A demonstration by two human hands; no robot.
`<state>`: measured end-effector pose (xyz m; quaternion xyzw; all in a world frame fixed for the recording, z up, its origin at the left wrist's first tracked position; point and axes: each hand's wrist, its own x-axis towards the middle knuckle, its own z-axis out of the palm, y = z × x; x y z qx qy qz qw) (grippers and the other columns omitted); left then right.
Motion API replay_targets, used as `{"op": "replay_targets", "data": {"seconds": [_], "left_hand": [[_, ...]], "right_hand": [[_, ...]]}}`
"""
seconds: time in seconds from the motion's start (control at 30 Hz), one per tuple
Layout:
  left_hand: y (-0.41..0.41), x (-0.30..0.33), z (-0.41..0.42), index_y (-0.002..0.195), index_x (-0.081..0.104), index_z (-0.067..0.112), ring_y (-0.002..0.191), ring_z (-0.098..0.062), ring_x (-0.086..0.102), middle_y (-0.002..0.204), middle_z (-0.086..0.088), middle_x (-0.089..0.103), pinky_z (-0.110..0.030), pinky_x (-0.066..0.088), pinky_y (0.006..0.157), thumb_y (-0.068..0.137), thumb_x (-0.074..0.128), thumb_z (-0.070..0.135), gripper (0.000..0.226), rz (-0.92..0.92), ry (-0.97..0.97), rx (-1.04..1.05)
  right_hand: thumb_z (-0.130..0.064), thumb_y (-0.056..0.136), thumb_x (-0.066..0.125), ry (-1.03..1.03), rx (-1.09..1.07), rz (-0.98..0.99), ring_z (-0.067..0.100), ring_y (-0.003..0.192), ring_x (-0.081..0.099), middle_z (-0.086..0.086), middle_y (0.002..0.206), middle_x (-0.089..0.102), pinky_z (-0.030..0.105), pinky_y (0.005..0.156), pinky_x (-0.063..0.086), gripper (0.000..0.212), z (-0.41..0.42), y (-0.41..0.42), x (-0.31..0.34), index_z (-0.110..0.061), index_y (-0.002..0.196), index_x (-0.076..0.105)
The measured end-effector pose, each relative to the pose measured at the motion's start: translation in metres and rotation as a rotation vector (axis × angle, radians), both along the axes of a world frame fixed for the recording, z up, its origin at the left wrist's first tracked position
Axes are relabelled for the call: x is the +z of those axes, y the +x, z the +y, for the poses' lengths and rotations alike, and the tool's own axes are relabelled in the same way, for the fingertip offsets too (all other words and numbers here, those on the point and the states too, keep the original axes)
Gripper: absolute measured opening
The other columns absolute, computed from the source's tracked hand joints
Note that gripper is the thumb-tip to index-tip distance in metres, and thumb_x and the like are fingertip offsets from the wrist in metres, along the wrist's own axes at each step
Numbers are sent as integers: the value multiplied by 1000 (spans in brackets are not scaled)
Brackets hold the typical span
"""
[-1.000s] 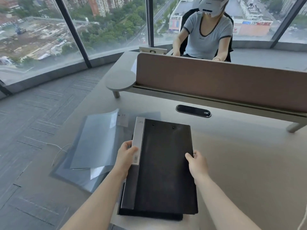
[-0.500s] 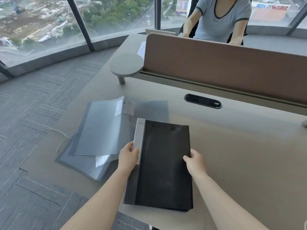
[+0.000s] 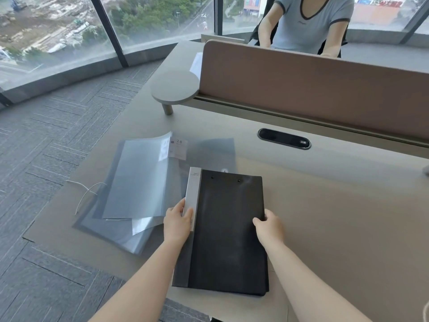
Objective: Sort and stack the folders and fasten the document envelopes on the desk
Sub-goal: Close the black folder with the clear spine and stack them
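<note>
On desk (image 3: 348,228): both hands grip black folder (image 3: 229,233) edges; left hand (image 3: 177,223), right hand (image 3: 270,226) fingers hidden underneath.

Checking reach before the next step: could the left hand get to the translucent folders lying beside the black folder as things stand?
Probably yes. The left hand grips the black folder at its spine, and the translucent folders lie right beside it with nothing between, though it must let go first.

It was a high-rise office: a shared bench (image 3: 336,217) split by a brown divider panel (image 3: 313,89), grey carpet tiles (image 3: 46,147), floor-to-ceiling windows (image 3: 58,26) overlooking a city, and another person (image 3: 308,22) seated opposite.
</note>
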<state>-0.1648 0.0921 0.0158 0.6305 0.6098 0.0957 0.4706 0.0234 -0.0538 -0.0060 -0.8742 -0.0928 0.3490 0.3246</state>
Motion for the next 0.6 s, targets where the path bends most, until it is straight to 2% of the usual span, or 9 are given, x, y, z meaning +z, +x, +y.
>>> {"op": "replay_targets", "data": {"seconds": [0.1,0.2,0.3,0.43,0.53,0.6], "left_hand": [[-2,-1,-5,141,51,34,110,-23,62,128,3,65,-41,50,97,95,43,31,46,1,-63,-24],[-2,-3,-5,146,44,33,121,-25,58,139,3,60,-44,46,104,92,40,34,54,9,-90,-17],[0,0,-7,150,40,26,133,-22,50,148,5,51,-40,41,110,94,42,24,55,-13,-108,31],[1,-1,-8,148,43,29,126,-19,54,142,9,56,-34,43,103,93,41,20,55,-48,-117,31],[0,-3,-8,147,42,30,128,-18,53,143,10,56,-40,43,109,90,42,20,58,-68,-139,36],[-1,-4,-8,146,42,31,126,-18,55,140,11,57,-39,43,108,91,43,18,57,-83,-158,51]], "right_hand": [[-5,83,50,51,-56,59,20,65,58,4,88,70,29,56,43,21,3,-1,5,-16,95,64],[-1,81,48,62,-87,97,22,70,59,2,88,69,29,60,45,27,4,0,7,-18,96,63],[1,79,45,63,-94,118,21,80,65,-4,93,71,29,62,48,37,3,1,4,-20,102,65],[2,78,44,65,-87,132,24,85,67,-5,93,72,32,67,50,36,1,1,5,-21,97,65],[2,80,45,70,-87,121,23,86,66,-7,91,70,32,67,50,36,0,1,6,-22,100,64],[2,80,46,79,-92,119,24,86,67,-7,91,70,34,71,52,36,0,1,4,-22,100,64]]}}
